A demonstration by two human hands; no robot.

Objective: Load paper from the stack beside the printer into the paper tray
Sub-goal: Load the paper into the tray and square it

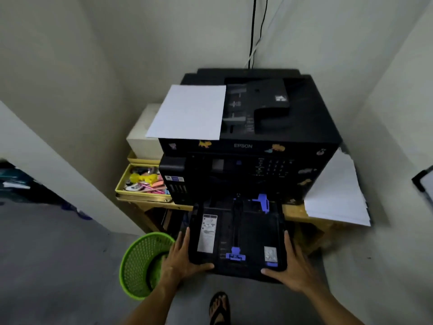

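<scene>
- The paper tray (239, 233) is black, pulled out from the bottom front of the printer (255, 141) and sticking out past the front edge of the desk (293, 213); no sheets lie in it.
- Inside the tray are a white label (207, 233) on the left, a purple guide (235, 253) near the front wall and a second purple guide (263, 201) at the back.
- The left hand (180, 259) grips the tray's front left corner, fingers up along the side wall and thumb curled over the front edge.
- The right hand (293, 263) grips the front right corner the same way, thumb on the front edge.
- The paper stack (337, 195) lies on the desk just beside the printer's right side, its sheets fanned and overhanging the desk's front right corner.
- A single white sheet (189, 111) lies on the left of the printer's lid.
- To the printer's left, at the desk's left edge, stand a white box (145, 134) and a yellow tray (143, 181) of small coloured items.
- On the floor below the left hand is a green mesh basket (140, 266); a foot in a sandal (219, 306) shows at the bottom.
- Cables (254, 31) run up the wall behind the printer.
</scene>
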